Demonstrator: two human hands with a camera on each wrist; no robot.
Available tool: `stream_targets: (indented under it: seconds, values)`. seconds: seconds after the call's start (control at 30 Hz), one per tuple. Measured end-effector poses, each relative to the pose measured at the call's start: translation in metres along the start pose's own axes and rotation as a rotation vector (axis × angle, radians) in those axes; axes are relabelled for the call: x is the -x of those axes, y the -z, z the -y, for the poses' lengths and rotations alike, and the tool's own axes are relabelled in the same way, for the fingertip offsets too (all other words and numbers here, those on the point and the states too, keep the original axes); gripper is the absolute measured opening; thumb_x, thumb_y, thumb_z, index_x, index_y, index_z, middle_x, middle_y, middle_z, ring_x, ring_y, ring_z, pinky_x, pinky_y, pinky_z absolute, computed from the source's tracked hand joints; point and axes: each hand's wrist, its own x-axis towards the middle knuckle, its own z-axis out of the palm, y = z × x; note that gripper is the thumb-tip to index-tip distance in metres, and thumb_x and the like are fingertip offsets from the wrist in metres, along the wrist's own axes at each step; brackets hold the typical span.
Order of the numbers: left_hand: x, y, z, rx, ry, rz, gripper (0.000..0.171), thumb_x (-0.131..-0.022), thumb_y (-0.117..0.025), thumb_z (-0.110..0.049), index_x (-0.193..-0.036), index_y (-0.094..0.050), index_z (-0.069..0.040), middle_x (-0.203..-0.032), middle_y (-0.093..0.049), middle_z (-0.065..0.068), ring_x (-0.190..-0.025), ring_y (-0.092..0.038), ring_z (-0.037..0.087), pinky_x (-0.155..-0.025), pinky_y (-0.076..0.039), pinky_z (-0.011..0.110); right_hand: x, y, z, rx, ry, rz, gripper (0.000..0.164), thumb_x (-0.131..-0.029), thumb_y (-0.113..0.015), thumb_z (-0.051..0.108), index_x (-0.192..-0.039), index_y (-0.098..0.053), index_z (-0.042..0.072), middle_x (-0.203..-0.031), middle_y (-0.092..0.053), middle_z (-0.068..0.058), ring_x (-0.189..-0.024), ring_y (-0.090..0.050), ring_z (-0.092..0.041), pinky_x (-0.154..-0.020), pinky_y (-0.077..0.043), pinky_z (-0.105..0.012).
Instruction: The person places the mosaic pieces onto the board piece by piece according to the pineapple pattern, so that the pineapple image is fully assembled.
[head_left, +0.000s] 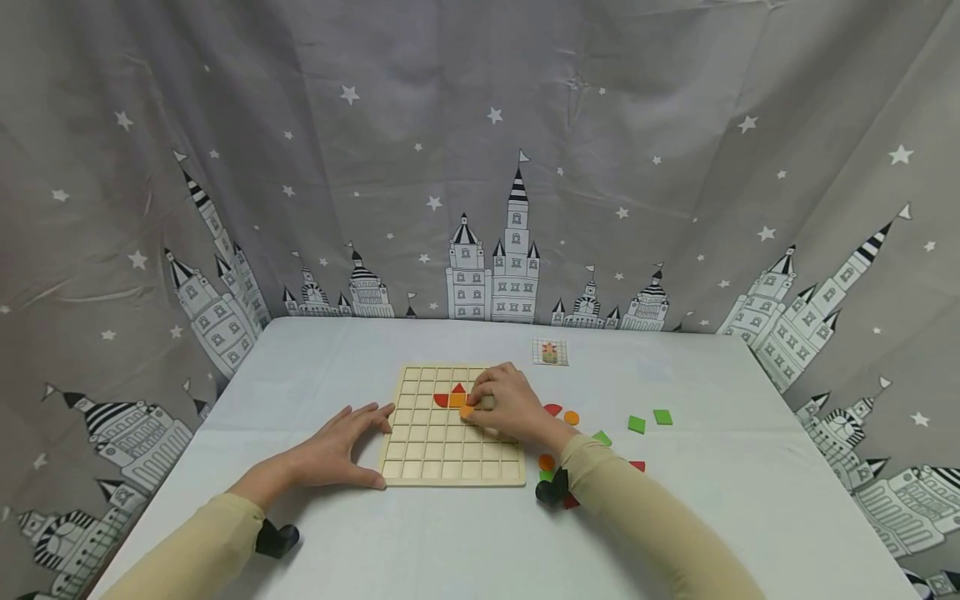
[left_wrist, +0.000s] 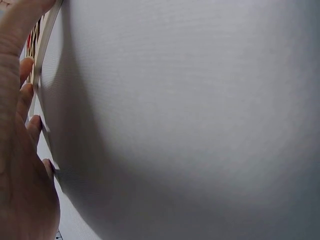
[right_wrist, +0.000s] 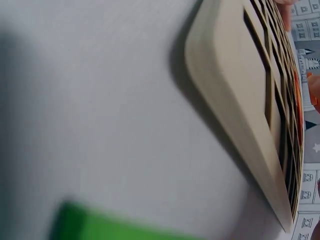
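A wooden grid board [head_left: 420, 473] lies flat on the white table. My left hand [head_left: 335, 447] is spread along its left side, with the thumb at the near corner and fingertips at the edge; the left wrist view shows the fingers [left_wrist: 26, 97] beside the rim. Over the board's right part, my right hand [head_left: 512, 406] pinches an orange round piece [head_left: 467, 412] between thumb and fingers. Just left of these fingertips sit an orange square [head_left: 457, 401], a red triangle [head_left: 459, 388] and a red rounded piece [head_left: 441, 401] in the grid. The right hand covers several cells.
A small pattern card [head_left: 550, 352] lies beyond the board. Loose pieces are scattered to the right: green squares [head_left: 663, 417], an orange circle [head_left: 572, 417], a red rounded piece [head_left: 552, 409] and others partly under the right forearm. A grey castle-print curtain [head_left: 600, 167] hangs behind the table.
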Motion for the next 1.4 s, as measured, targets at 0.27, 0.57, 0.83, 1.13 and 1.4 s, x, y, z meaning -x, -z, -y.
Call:
stream_targets:
  seconds: [0.27,0.57,0.83,1.13,1.4]
  values:
    - [-0.002,-0.002,0.003,0.000,0.009,0.004,0.078,-0.069,-0.083,-0.070,-0.123,-0.052,-0.023,-0.165,-0.033,0.007,-0.153,-0.022,0.038,-0.125,-0.005,0.059,-0.008,-0.013,0.007,0.057,0.030,-0.005,0.016,-0.091,-0.077,0.038,-0.098,-0.080,0.024,-0.118,-0.065,0.006,-0.117,-0.049,-0.018,-0.102,-0.042,-0.041]
    - [-0.001,0.000,0.001,-0.003,-0.009,-0.004,0.077,-0.070,-0.083,-0.068,-0.124,-0.053,-0.022,-0.165,-0.033,0.009,-0.152,-0.022,0.040,-0.124,-0.005,0.061,-0.009,-0.017,0.006,0.084,0.042,-0.017,0.018,-0.091,-0.076,0.041,-0.100,-0.080,0.026,-0.117,-0.065,0.007,-0.115,-0.050,-0.017,-0.099,-0.044,-0.038]
    - [0.000,0.000,0.000,0.003,-0.010,-0.007,0.077,-0.070,-0.083,-0.068,-0.124,-0.054,-0.021,-0.165,-0.034,0.009,-0.152,-0.022,0.042,-0.123,-0.005,0.063,-0.009,-0.019,0.006,0.085,0.042,-0.014,0.013,-0.091,-0.075,0.038,-0.098,-0.080,0.027,-0.113,-0.063,0.009,-0.112,-0.049,-0.016,-0.096,-0.044,-0.037]
    - [-0.001,-0.003,0.002,-0.001,0.009,0.007,0.078,-0.068,-0.082,-0.071,-0.123,-0.052,-0.024,-0.165,-0.033,0.007,-0.153,-0.021,0.039,-0.124,-0.005,0.061,-0.005,-0.006,0.008,0.025,-0.008,-0.004,0.014,-0.090,-0.077,0.037,-0.099,-0.079,0.027,-0.113,-0.063,0.010,-0.113,-0.047,-0.016,-0.099,-0.042,-0.038]
    - [-0.002,-0.002,0.003,-0.006,0.014,0.006,0.080,-0.068,-0.083,-0.070,-0.124,-0.052,-0.023,-0.165,-0.033,0.008,-0.153,-0.021,0.039,-0.124,-0.005,0.060,0.007,0.020,-0.008,-0.055,-0.071,-0.032,0.013,-0.092,-0.075,0.029,-0.104,-0.079,0.026,-0.116,-0.062,0.009,-0.115,-0.046,-0.018,-0.101,-0.042,-0.043]
